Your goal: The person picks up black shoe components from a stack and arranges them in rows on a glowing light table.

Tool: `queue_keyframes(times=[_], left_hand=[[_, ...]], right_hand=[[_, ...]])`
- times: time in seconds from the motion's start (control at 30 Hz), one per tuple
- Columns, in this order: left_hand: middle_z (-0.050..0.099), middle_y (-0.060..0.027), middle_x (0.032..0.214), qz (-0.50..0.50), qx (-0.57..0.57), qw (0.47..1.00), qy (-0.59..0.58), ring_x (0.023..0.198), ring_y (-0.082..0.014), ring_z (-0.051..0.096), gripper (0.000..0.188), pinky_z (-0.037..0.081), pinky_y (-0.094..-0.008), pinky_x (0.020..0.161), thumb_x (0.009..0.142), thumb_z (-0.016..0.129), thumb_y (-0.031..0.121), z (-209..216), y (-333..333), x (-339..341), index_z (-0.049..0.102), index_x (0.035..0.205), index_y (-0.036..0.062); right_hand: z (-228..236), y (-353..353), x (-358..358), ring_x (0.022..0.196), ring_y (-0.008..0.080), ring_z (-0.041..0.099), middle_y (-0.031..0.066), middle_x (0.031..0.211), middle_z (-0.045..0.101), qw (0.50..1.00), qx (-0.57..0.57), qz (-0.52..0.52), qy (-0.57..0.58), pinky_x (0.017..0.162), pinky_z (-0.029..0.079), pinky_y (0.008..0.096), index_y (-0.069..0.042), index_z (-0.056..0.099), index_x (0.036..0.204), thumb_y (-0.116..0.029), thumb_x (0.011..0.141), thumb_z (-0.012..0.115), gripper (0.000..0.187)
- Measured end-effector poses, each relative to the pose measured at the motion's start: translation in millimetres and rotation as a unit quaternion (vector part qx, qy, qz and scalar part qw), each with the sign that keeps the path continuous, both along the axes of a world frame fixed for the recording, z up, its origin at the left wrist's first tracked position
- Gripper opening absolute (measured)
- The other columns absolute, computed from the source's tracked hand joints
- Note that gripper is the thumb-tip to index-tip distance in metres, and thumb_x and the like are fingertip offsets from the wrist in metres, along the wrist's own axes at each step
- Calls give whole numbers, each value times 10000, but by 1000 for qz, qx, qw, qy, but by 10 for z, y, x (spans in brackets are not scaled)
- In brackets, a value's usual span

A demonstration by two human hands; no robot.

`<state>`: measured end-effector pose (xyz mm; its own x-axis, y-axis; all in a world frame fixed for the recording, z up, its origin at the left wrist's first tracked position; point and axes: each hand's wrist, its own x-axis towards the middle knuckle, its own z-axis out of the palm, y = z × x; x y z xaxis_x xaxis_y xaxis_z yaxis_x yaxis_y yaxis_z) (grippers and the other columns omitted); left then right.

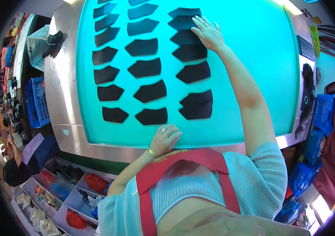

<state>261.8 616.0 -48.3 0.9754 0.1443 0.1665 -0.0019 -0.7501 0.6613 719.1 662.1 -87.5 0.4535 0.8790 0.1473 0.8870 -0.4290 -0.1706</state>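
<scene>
Flat black pieces with one pointed end lie in three columns on a turquoise-lit table surface [254, 78]. Points face right in the left column [110, 93] and mostly left in the near part of the middle column [150, 91]. In the right column several pieces [190, 52] overlap at the far end, and two overlap at the near end [196, 105]. My right hand [210, 34] is open, palm down with fingers spread, its fingertips at the right edge of the far overlapping pieces. My left hand [165, 138] rests loosely at the near table edge, fingers slightly bent, holding nothing visible.
A metal border [67, 98] frames the lit surface. Blue baskets stand left [37, 102] and right [325, 114] of the table. Below left is a divided tray [63, 208] with small goods. Another person's arm [14, 151] shows at the far left.
</scene>
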Motion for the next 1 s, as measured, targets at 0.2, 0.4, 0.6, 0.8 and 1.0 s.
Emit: queue_keyframes(times=[0.2, 0.4, 0.6, 0.8, 1.0], left_hand=[[623, -68, 1186, 167, 85, 978, 90, 1207, -306, 563, 336, 424, -480, 1015, 776, 779, 116, -14, 142, -1037, 703, 1102, 155], [607, -43, 1222, 214, 147, 953, 158, 1266, -281, 510, 313, 401, -479, 1036, 795, 728, 161, -109, 83, -1180, 704, 1106, 189], [623, -31, 1191, 209, 146, 954, 156, 1211, -268, 556, 264, 425, -467, 1012, 809, 703, 183, -105, 87, -1185, 713, 1073, 207], [636, -22, 1143, 234, 174, 946, 139, 1166, -252, 584, 221, 454, -434, 975, 807, 689, 166, -201, 6, -1222, 727, 1021, 204], [634, -32, 1147, 222, 154, 952, 141, 1170, -258, 588, 230, 462, -441, 970, 792, 690, 144, -124, 86, -1148, 729, 1014, 187]], right_hand=[[103, 892, 358, 1529, 184, 264, -44, 1643, 326, 983, -181, -16, -21, 1238, 162, 586, -252, 358, 1566, -579, 1066, 225, 612], [-73, 1198, 783, 1365, 227, 513, 3, 1428, 597, 999, -33, 24, -6, 1187, 226, 589, -227, 618, 1355, -483, 1019, 505, 438], [328, 1580, 984, 1187, 232, 629, 27, 1092, 735, 958, -270, 65, 80, 1094, 292, 543, -213, 703, 1177, -358, 839, 776, 376], [733, 2087, 890, 1174, 319, 627, 94, 1181, 714, 979, -188, 1, -80, 1017, 437, 506, -113, 710, 1150, -298, 838, 720, 363], [568, 1329, 746, 908, 217, 698, 8, 889, 736, 969, -212, 104, 70, 1062, 343, 445, -141, 708, 996, -317, 745, 811, 323]])
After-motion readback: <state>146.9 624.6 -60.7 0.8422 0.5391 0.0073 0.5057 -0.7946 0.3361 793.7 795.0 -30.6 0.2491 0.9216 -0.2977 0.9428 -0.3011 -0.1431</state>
